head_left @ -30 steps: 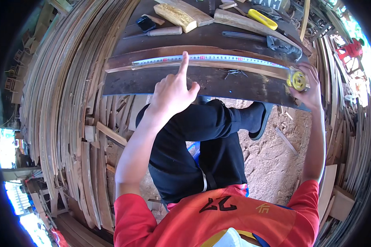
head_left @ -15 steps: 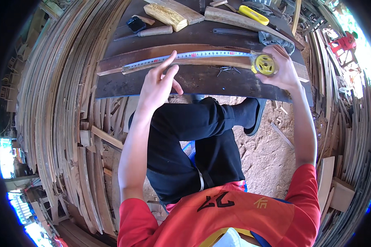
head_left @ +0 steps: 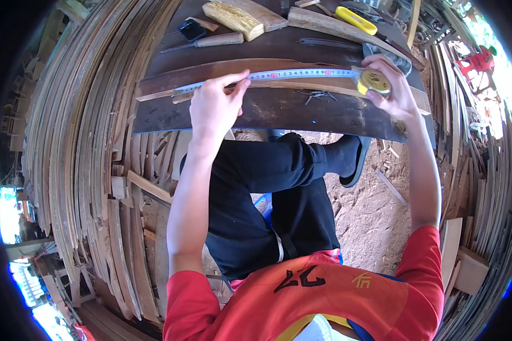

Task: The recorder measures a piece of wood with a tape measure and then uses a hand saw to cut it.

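Dark tabletop (head_left: 267, 118) under a brown board (head_left: 222, 68), tape measure (head_left: 376, 82) clasped in right grip (head_left: 401, 94), blade (head_left: 301, 73) pinched in left grip (head_left: 213, 108) above board, stacked wood strips (head_left: 74, 142), dusty floor (head_left: 370, 210)

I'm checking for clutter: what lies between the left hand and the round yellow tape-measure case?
The head view shows the thin white tape blade over the long brown wooden board.

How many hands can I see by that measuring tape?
2. The left hand is at the extended tape blade; the right hand holds the round tape case farther right. I see no others, and both are plainly in view.
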Tool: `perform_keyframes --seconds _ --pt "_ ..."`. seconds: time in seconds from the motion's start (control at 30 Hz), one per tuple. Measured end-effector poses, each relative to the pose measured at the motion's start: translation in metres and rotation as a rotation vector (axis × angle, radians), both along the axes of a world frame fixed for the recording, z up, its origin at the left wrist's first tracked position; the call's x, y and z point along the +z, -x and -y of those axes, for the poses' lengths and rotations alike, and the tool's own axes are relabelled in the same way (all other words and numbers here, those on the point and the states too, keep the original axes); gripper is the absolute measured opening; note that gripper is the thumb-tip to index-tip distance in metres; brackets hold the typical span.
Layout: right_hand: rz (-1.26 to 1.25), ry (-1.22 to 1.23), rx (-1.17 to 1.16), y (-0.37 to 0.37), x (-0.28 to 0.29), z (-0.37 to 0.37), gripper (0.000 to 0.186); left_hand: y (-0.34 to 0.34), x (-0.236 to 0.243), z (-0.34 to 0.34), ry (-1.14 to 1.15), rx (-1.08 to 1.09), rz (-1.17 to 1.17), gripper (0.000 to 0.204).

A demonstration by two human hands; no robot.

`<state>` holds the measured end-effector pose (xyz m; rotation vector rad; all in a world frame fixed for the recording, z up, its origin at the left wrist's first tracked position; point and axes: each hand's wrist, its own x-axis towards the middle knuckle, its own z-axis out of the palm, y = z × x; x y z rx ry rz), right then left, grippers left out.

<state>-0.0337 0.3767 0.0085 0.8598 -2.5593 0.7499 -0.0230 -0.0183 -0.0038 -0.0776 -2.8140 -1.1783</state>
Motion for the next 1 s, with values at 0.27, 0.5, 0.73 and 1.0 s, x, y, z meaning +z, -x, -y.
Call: perform_keyframes --seconds 0.27,0.5,0.73,1.0 --pt "0.193 0.073 0.011 0.000 -0.009 -0.005 0.053 -0.001 0.000 -0.001 0.388 0.044 -0.430 0.022" --pt "0.164 0.081 0.040 0.002 -0.006 -0.002 0.047 0.033 -0.002 0.038 0.153 -0.384 -0.454 0.026" --pt "0.185 0.099 0.038 -0.001 -0.008 -0.003 0.047 0.035 0.011 0.057 0.118 -0.397 -0.336 0.038" --pt "0.282 0.055 -0.015 0.005 -0.001 -0.013 0.048 0.033 -0.014 0.068 0.188 -0.380 -0.594 0.034"
